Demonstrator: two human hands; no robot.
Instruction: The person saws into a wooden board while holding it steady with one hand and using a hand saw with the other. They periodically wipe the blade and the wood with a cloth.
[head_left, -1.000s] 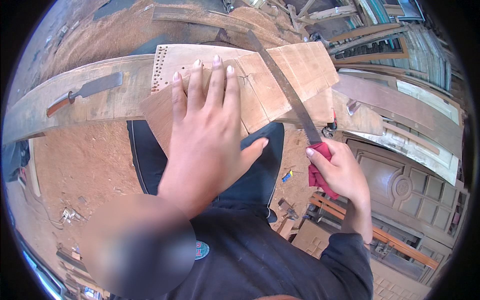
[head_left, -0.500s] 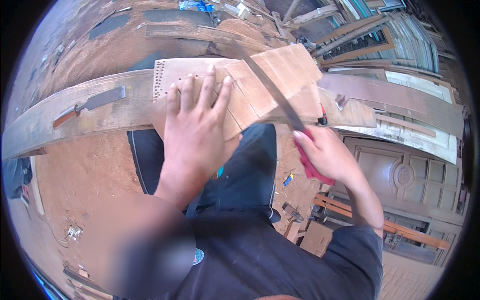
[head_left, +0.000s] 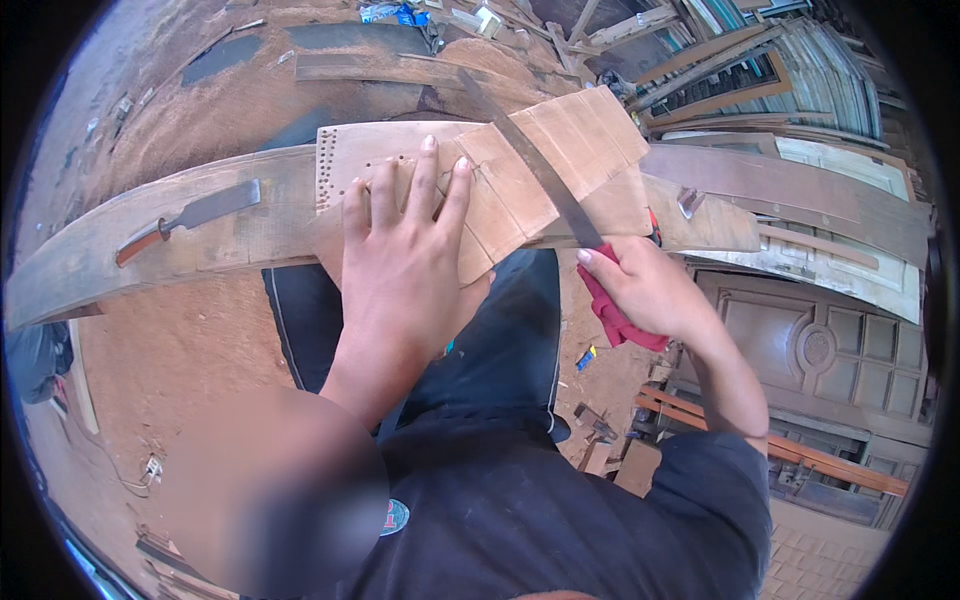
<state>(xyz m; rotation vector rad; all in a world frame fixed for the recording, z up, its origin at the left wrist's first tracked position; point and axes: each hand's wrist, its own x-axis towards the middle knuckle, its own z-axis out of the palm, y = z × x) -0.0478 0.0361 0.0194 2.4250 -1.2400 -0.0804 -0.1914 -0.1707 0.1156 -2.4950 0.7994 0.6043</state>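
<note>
Left hand [head_left: 405,240] flat, fingers spread, pressing the tan, line-scored wooden board [head_left: 500,200], which lies aslant on a pale, hole-dotted wooden board [head_left: 345,150] over the long grey-brown plank [head_left: 90,235]. Right hand [head_left: 640,290] curled round the dark-red cloth grip [head_left: 620,320] of a long steel handsaw [head_left: 535,160], blade across the tan board. Progress, judged: several cross lines made; no piece visibly severed, cutting apart undone; cut depth unclear. Count: one saw, two boards, one plank, one wooden-handled chisel [head_left: 210,205].

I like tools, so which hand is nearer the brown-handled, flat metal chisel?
Left. The left hand lies on the tan wooden board, right of the chisel; the right hand grips the red-wrapped saw, farther right.
</note>
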